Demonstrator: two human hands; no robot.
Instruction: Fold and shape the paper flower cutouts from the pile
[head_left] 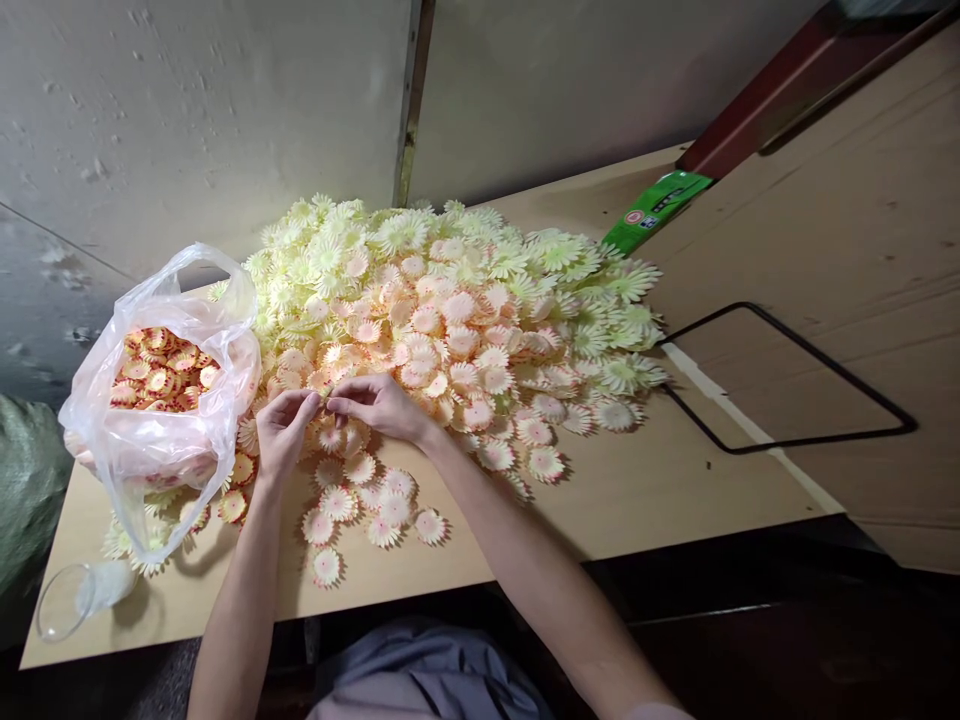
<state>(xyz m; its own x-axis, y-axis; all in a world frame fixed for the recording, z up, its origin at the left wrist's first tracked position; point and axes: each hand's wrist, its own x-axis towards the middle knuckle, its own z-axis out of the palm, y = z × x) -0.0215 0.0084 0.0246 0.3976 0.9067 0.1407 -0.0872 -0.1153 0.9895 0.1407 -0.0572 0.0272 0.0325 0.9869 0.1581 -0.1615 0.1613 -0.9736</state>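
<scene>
Artificial flower petals (459, 307) heaped across table (630, 500) centre, left hand (286, 428) and right hand (384, 406) at their near side, fingers curled, fingertip hold too small to tell, plastic bag (157, 448) left.

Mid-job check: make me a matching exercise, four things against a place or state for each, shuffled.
1. Plastic bag
2. Glass
3. Packet
4. Left hand and right hand

A. Green, behind the right end of the flower pile
B. Close together over that pile
C. Open, red-edged flowers inside
D. On the front left corner of the table

Pairs: 1-C; 2-D; 3-A; 4-B
</scene>
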